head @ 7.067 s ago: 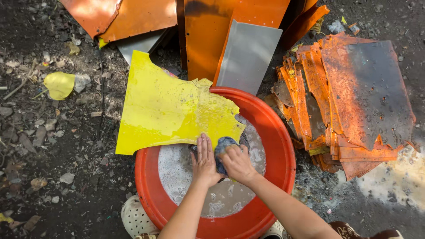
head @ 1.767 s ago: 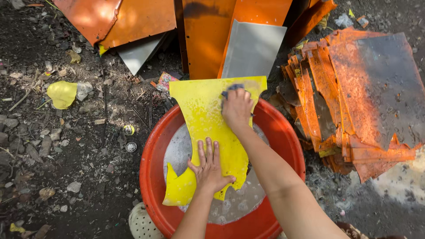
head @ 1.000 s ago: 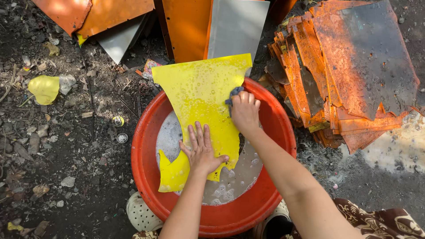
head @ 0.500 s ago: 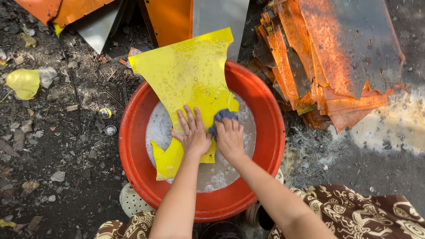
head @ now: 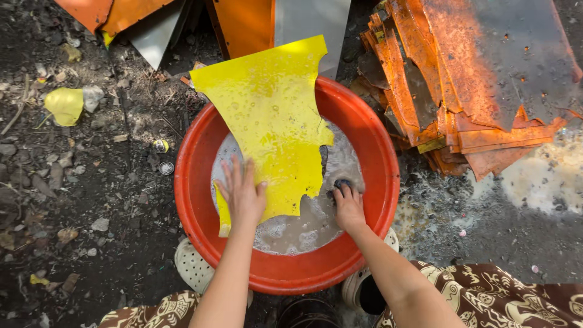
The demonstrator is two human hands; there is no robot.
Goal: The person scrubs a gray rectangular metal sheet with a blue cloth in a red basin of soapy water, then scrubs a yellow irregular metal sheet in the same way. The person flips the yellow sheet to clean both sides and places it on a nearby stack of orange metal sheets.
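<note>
The right hand (head: 349,206) has come down off the yellow sheet since half a second ago and now sits at the sheet's right edge, dipped at the surface of the grey soapy water, its fingers curled and pressed together over a small dark scrubbing pad (head: 341,184) of which only a sliver shows. The left hand (head: 243,193) stays flat on the lower left part of the ragged-edged yellow plastic sheet (head: 273,121), fingers spread wide and pinning it; the sheet lies slanted across the round red plastic basin (head: 194,200), its near end in the foamy water (head: 303,225) and its far end sticking out over the rim. This looks like a pause in the scrubbing to wet the pad again, with much of the sheet already beaded with water and suds. Beyond the basin lean orange and grey panels (head: 285,24), and to the right is a stack of rust-orange plastic sheets (head: 480,79) on dark, wet, stony ground (head: 91,212). The pad's shape and material are hard to make out under the fingers, the murky water hides the basin's bottom and the sheet's submerged corner, and the patterned brown cloth (head: 498,297) and pale perforated sandals (head: 191,267) near the bottom edge are cut off by the frame.
</note>
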